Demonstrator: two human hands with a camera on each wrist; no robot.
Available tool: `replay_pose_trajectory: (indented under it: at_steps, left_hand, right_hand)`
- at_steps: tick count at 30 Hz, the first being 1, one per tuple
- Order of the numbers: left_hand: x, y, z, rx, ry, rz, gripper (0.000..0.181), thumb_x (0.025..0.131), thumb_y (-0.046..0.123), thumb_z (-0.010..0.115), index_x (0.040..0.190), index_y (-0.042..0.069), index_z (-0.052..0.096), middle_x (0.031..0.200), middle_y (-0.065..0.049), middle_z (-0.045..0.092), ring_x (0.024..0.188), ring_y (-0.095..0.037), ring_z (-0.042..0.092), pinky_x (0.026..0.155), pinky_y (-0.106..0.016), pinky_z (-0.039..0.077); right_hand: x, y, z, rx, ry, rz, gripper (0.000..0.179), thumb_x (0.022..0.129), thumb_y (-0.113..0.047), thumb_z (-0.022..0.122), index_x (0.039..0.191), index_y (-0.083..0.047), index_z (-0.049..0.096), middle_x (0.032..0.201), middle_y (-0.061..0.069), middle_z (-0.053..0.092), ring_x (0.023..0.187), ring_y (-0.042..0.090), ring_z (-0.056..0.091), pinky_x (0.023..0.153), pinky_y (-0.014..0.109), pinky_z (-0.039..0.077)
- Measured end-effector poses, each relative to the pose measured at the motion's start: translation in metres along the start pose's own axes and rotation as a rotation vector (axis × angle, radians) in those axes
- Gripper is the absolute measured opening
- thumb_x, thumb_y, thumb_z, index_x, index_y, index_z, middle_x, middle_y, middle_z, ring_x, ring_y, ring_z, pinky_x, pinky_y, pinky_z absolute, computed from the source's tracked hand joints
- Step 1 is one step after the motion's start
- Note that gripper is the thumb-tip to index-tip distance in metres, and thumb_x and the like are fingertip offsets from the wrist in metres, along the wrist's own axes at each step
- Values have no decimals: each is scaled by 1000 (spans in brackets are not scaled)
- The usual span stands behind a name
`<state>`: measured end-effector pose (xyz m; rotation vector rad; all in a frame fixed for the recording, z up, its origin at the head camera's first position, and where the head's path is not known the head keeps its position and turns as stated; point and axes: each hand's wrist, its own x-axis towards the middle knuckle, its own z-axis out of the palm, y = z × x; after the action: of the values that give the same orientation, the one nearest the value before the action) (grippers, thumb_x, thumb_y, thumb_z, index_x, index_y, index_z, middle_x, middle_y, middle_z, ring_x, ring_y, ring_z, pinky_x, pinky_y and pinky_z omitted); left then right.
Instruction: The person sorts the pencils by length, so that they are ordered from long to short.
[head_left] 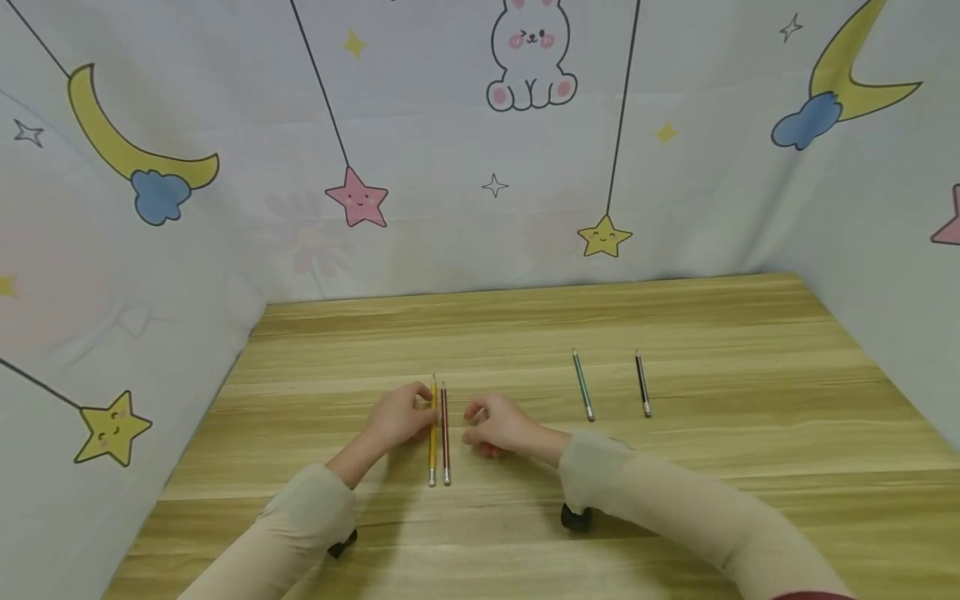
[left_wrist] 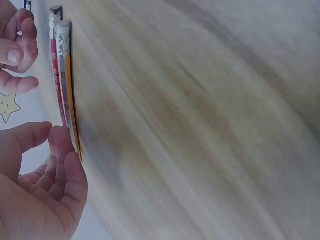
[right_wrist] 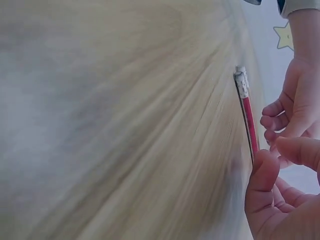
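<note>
A yellow pencil (head_left: 432,446) and a dark red pencil (head_left: 446,442) lie side by side on the table, eraser ends toward me. My left hand (head_left: 401,415) is at the yellow one, its fingertips over or against the barrel; whether they touch it I cannot tell. In the left wrist view, the fingers of that hand (left_wrist: 47,185) are loosely bent beside the pencils. Just right of the red pencil is my right hand (head_left: 504,423), fingers loosely curled around nothing. The right wrist view has the red pencil (right_wrist: 250,120) lying beyond the fingertips of this hand (right_wrist: 280,200).
Farther right on the wood-grain table (head_left: 510,333) lie a green pencil (head_left: 583,387) and a black pencil (head_left: 642,385), set apart from each other. A white curtain (head_left: 450,250) printed with stars, moons and a rabbit surrounds the table's back and sides.
</note>
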<state>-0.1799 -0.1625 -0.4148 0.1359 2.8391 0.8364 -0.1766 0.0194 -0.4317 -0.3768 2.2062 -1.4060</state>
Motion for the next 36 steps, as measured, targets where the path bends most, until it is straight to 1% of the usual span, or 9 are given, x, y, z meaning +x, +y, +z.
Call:
replay_pose_trajectory:
  at_steps: [2,7,12,15,19,22,25,33,36]
  left_hand:
    - [0,2,1,0,8,2,26,79,22,63,98,5,58,56,1,54,47,-9,46,45,-22,35]
    - [2,8,4,-27,33,15,21,78,21,63,93,6,59,65,-1,60,52,-9,47,48,-21,36]
    - [3,15,9,-25,76,57,17,77,18,63,89,6,62,72,-2,62,59,-10,50,52,-21,38]
    - [3,21,11,-35,79,76,17,78,18,62,90,6,62,75,-2,63,62,-10,52,54,-21,40]
    - [3,31,15,-69,59,98,19,78,17,61,93,6,62,76,-3,63,63,-11,54,53,-22,41]
    - [5,39,19,-78,49,121,20,79,17,61,95,5,61,78,-4,63,63,-12,54,53,-22,42]
    - [8,48,23,-90,33,137,23,79,18,61,98,5,60,80,-4,62,64,-12,54,54,-22,42]
    - [16,80,38,-191,-60,146,33,79,19,61,109,4,55,84,-6,62,62,-10,56,53,-22,43]
    - [19,93,43,-214,-81,153,37,80,20,62,112,4,53,86,-7,63,60,-10,57,53,-22,44]
  right_hand:
    - [-4,1,-4,1,-6,-4,26,75,-5,64,99,2,54,51,3,50,38,11,43,35,21,37]
    - [-15,6,-15,3,-8,4,26,75,-6,63,99,3,55,55,2,48,41,11,44,36,22,38]
    - [-24,11,-29,3,-14,17,26,77,-6,62,100,2,54,59,1,48,45,11,45,39,21,40]
    - [-29,15,-38,-4,-10,19,25,78,-7,62,101,2,55,61,1,49,47,11,47,41,21,42]
    - [-34,22,-49,-18,-3,15,27,79,-8,61,102,2,54,64,1,52,48,11,48,43,22,44]
    - [-38,26,-58,-9,-4,24,29,79,-9,61,105,2,53,69,2,53,51,12,49,45,23,45]
    - [-42,31,-66,-12,18,28,29,79,-9,61,105,2,53,71,3,54,54,12,51,46,24,45]
    - [-52,45,-93,-26,63,28,30,78,-8,60,104,4,52,73,5,55,54,13,53,45,26,46]
    - [-55,49,-103,-28,72,38,30,79,-7,59,105,4,51,74,5,55,54,12,53,45,25,46]
